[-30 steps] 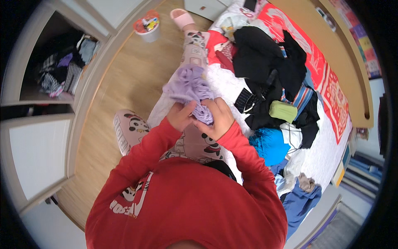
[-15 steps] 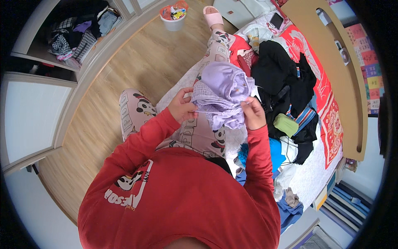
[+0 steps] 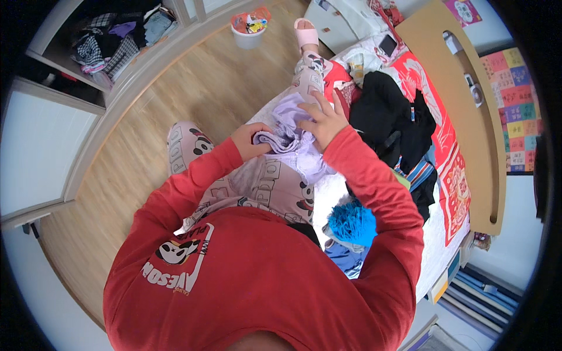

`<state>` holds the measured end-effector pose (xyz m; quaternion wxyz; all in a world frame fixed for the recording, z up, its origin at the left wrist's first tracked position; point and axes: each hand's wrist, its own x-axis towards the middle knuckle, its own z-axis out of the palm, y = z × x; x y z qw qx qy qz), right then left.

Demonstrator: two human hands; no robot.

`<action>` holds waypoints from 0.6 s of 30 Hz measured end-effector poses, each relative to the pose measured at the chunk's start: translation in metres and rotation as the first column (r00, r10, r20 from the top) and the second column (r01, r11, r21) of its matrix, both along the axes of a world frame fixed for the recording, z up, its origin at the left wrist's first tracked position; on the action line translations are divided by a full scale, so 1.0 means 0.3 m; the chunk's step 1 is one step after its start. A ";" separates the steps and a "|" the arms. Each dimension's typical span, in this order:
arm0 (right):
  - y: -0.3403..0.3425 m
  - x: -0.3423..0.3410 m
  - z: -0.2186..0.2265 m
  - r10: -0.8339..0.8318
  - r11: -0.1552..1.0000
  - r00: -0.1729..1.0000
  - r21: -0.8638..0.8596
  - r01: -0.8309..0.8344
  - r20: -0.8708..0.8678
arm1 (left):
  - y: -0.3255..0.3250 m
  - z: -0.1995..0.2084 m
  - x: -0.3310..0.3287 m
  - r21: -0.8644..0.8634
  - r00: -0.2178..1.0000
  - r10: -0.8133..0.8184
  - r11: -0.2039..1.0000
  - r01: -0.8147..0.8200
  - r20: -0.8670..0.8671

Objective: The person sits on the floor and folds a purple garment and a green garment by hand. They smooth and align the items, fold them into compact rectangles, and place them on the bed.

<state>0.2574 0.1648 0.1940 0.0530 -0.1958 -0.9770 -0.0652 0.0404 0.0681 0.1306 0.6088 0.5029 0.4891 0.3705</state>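
Observation:
A crumpled lavender garment (image 3: 293, 153) with a ruffled, textured edge rests over my thigh in patterned pink trousers (image 3: 266, 178). My left hand (image 3: 252, 140) is closed on its bunched, rolled edge. Over the garment's right side lies my right hand (image 3: 326, 120), its fingers spread and touching the cloth; what its thumb does is hidden. Right of that hand, black clothes (image 3: 383, 108) are heaped on the bed. A blue fluffy pompom (image 3: 353, 222) shows beside my right forearm.
A white bin (image 3: 248, 38) stands on the wooden floor ahead. An open wardrobe (image 3: 70, 73) with piled clothes is at far left. A phone (image 3: 387, 45) lies on the red-patterned bedding (image 3: 456, 181), and a tan headboard (image 3: 480, 146) borders the right.
The garment has come lower and nearer my lap and is more gathered. My right hand has moved left and from a pinch to spread fingers over it. My left hand stays on the cloth.

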 end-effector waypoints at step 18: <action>0.043 -0.381 0.606 0.127 0.929 0.953 -0.303 -0.211 -0.273 | 0.068 0.983 -0.490 0.567 0.540 0.321 0.729 0.383 -0.778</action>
